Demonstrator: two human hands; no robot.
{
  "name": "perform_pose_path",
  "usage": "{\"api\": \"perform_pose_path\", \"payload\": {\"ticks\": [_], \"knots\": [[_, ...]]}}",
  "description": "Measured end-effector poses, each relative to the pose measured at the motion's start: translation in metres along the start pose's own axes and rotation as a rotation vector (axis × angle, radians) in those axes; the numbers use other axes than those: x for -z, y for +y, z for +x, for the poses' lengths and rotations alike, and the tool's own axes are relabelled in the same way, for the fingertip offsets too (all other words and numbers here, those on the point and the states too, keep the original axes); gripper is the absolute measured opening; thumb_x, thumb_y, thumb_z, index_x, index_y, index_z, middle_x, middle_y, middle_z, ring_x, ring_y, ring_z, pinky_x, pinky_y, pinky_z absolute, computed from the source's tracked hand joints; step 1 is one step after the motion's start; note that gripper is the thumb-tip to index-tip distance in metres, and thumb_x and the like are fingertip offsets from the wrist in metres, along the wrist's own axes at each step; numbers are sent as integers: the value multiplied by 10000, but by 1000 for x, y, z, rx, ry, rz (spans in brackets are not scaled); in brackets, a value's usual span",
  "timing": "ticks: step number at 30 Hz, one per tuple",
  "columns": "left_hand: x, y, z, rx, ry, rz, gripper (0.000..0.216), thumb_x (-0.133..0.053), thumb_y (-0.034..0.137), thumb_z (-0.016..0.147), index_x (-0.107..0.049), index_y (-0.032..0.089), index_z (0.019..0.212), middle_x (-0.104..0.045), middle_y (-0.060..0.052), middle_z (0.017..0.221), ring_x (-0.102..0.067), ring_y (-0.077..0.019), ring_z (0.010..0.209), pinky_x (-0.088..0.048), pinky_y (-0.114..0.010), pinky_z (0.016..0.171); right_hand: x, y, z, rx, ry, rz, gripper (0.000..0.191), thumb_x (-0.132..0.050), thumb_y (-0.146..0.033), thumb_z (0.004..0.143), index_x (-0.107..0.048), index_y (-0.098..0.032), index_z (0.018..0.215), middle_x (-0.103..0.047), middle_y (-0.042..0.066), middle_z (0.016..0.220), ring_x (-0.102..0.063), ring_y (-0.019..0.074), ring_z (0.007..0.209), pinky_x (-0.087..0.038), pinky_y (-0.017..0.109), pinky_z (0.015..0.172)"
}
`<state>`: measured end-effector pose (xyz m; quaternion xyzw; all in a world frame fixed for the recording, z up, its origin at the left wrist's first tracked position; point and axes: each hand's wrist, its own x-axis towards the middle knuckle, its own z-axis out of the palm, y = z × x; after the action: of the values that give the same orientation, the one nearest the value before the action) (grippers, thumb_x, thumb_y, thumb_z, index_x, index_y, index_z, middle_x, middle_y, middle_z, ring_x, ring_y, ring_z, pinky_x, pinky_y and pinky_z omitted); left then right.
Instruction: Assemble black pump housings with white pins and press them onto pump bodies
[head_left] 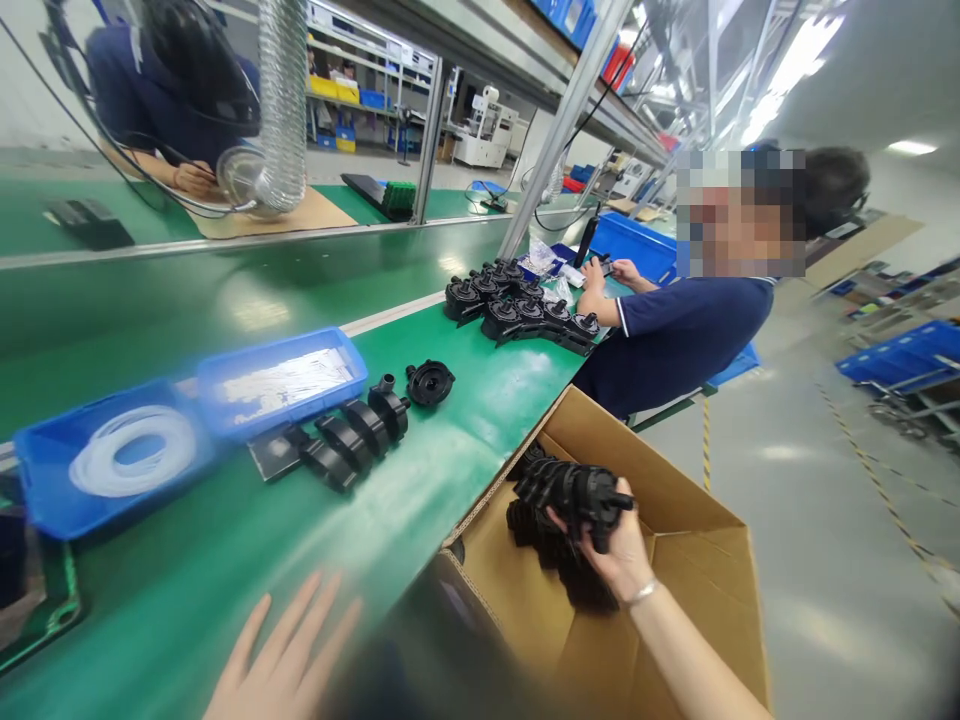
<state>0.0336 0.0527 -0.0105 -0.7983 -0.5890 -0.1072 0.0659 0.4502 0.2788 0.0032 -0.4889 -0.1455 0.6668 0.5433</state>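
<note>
In the head view, a stack of black parts (574, 490) is held firmly in the grip of the right hand (621, 552), at the lower right of the frame, over or inside a cardboard box (716, 590); which of these cannot be told. At the bottom left, the left hand (274, 660) is seen blurred, its grip loosened and fingers spread, near the counter (420, 475). Left of centre, a row of black housings (356, 437) is placed near a round black piece (431, 383).
</note>
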Motion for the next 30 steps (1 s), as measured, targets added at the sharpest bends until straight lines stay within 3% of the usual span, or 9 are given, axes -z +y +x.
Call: {"api": "perform_pose_path", "payload": {"ticks": [3, 6, 12, 17, 20, 24, 27, 30], "knots": [[2, 2, 3, 10, 33, 34, 584, -554, 499, 862, -441, 383, 1423, -499, -26, 1465, -352, -294, 1415, -143, -525, 1193, -27, -47, -26, 81, -97, 116, 344, -527, -635, 846, -695, -374, 994, -747, -11, 1020, -650, 251, 1078, -462, 589, 989], [-1, 3, 2, -10, 86, 29, 585, -553, 461, 857, -445, 364, 1424, -503, -34, 1461, -354, -309, 1412, -183, -533, 1183, -76, -62, -35, 39, -211, 147, 387, -502, -644, 862, -690, -347, 1024, -743, 9, 1046, -652, 262, 1070, -454, 607, 982], [-13, 3, 3, 75, -26, -85, 701, -628, 483, 803, -410, 327, 1451, -433, -74, 1511, -367, -329, 1402, -200, -542, 1178, -180, -31, -1, -159, -375, -29, 406, -421, -588, 923, -667, -270, 977, -730, 40, 1018, -660, 248, 1001, -528, 535, 899], [-25, -3, 5, 76, -125, -197, 733, -668, 528, 771, -439, 318, 1435, -433, -92, 1509, -365, -350, 1400, -257, -542, 1162, -236, -8, 22, -281, -415, -133, 422, -448, -622, 893, -632, -243, 906, -706, 65, 912, -652, 253, 932, -554, 541, 815], [-29, -6, 4, 78, -171, -254, 734, -674, 541, 769, -447, 317, 1429, -423, -96, 1514, -357, -360, 1404, -257, -561, 1159, -250, -1, 15, -324, -451, -162, 408, -480, -602, 886, -626, -229, 964, -692, 89, 988, -642, 264, 975, -557, 538, 812], [-25, -8, 5, 112, -218, -347, 686, -678, 484, 788, -466, 309, 1417, -434, -98, 1506, -369, -371, 1395, -291, -567, 1146, -241, 3, -9, -347, -418, -129, 541, -398, -688, 869, -610, -223, 1048, -657, 124, 1095, -613, 268, 1079, -588, 437, 789], [-2, -2, 11, 155, -210, -410, 734, -672, 375, 814, -363, 302, 1476, -368, -107, 1543, -333, -368, 1415, -322, -561, 1136, -228, 5, -28, -378, -363, -106, 648, -360, -745, 846, -592, -203, 1114, -619, 154, 1173, -572, 290, 1169, -603, 381, 756], [35, 9, 26, 133, -145, -492, 807, -610, 255, 864, -164, 301, 1535, -215, -112, 1604, -235, -326, 1461, -312, -542, 1150, -222, 11, -45, -367, -318, -78, 650, -394, -759, 830, -579, -223, 1145, -625, 124, 1158, -557, 300, 1196, -602, 398, 802]]}}
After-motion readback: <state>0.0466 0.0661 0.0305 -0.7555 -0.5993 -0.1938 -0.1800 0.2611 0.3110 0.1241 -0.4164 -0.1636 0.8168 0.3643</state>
